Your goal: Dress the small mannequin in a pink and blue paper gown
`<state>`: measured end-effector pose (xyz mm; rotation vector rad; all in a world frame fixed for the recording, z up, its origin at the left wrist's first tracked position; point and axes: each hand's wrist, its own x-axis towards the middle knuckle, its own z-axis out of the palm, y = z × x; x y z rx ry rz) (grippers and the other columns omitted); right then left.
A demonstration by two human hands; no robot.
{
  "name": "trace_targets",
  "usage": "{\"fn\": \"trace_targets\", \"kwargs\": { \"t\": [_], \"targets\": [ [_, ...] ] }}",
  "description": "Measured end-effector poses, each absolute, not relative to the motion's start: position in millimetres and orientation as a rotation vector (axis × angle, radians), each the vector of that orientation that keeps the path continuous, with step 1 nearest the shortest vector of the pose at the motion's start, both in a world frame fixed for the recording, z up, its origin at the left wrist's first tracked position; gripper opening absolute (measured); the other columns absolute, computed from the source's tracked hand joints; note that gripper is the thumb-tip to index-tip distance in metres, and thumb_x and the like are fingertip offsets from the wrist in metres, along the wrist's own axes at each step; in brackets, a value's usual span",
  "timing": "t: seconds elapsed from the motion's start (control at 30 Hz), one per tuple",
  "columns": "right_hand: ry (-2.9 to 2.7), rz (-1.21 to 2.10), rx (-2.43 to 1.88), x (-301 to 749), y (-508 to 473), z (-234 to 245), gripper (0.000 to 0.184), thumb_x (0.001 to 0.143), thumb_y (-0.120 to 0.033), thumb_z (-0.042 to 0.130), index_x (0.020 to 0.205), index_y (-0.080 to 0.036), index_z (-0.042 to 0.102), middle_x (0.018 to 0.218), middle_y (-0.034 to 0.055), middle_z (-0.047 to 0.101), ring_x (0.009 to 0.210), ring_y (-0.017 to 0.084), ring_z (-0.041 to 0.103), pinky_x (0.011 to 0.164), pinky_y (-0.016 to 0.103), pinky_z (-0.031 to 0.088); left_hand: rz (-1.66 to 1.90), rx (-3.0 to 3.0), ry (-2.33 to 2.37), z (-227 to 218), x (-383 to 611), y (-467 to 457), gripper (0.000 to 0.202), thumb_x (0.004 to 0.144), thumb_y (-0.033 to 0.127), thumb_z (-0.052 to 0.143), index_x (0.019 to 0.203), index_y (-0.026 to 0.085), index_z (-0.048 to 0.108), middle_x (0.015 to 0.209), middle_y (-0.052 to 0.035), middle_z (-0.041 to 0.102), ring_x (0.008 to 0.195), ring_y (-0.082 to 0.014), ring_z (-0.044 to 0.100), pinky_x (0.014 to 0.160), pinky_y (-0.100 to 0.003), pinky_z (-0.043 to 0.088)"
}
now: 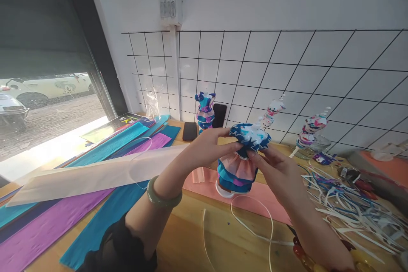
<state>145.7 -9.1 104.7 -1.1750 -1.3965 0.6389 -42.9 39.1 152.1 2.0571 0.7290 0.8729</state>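
Observation:
A small dress form (238, 169) stands upright on a round white base (224, 190), dressed in pink, teal, purple and blue ruffled layers. A dark blue ruffle with a jagged white edge (251, 137) flares out at its top. My left hand (216, 144) pinches the ruffle from the left, its thumb at the gathered neck. From the right, my right hand (270, 165) also holds the ruffle with the thumb at the front; its fingers are partly hidden behind. Below, a pink strip (267, 202) lies under the base, and a thin white cord (251, 231) curls in front.
Long coloured strips (73, 204) cover the left of the table. Behind stand similar decorated pieces (205, 112), (314, 127) and phones (190, 131). A tangle of thin offcuts (353, 204) lies right, near a glass jar (321, 142). A tiled wall (248, 63) rises at the back.

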Motion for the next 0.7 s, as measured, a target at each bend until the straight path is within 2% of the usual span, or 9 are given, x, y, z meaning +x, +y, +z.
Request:
{"fn": "trace_targets", "kwargs": {
  "t": [0.17,0.33,0.53,0.7],
  "targets": [
    [-1.487,0.538,-1.180,145,-10,98,0.020,0.085,-0.042,0.062,0.093,-0.026,0.073,0.108,0.0054,0.068,0.103,0.026,0.062,0.088,0.042,0.049,0.884,2.055,0.615,156,-39,31,0.028,0.094,0.031,0.042,0.109,0.016,0.061,0.112,-0.0078,0.066,0.102,-0.0186,0.059,0.090,-0.033,0.046],
    [-1.505,0.448,-1.207,141,-13,98,0.021,0.086,-0.041,0.061,0.092,-0.024,0.071,0.098,0.0059,0.066,0.097,0.025,0.062,0.086,0.043,0.047,0.897,2.060,0.754,157,-32,18,0.023,0.095,0.029,0.039,0.104,0.018,0.057,0.097,-0.0055,0.063,0.088,-0.0177,0.056,0.080,-0.033,0.046],
    [-1.524,0.394,-1.207,138,-13,101,0.022,0.087,-0.038,0.059,0.099,-0.024,0.071,0.108,0.0067,0.065,0.103,0.025,0.060,0.087,0.041,0.046,0.943,1.893,0.703,152,-28,20,0.028,0.090,0.024,0.046,0.117,0.020,0.054,0.111,-0.0065,0.062,0.104,-0.0206,0.057,0.091,-0.036,0.047],
    [-1.541,0.390,-1.199,141,-14,107,0.023,0.085,-0.040,0.061,0.101,-0.025,0.071,0.110,0.0064,0.066,0.107,0.025,0.059,0.089,0.039,0.045,0.949,1.866,0.702,147,-27,23,0.035,0.088,0.025,0.049,0.123,0.021,0.052,0.111,-0.0064,0.063,0.107,-0.0214,0.058,0.096,-0.039,0.046]
  ]
}}
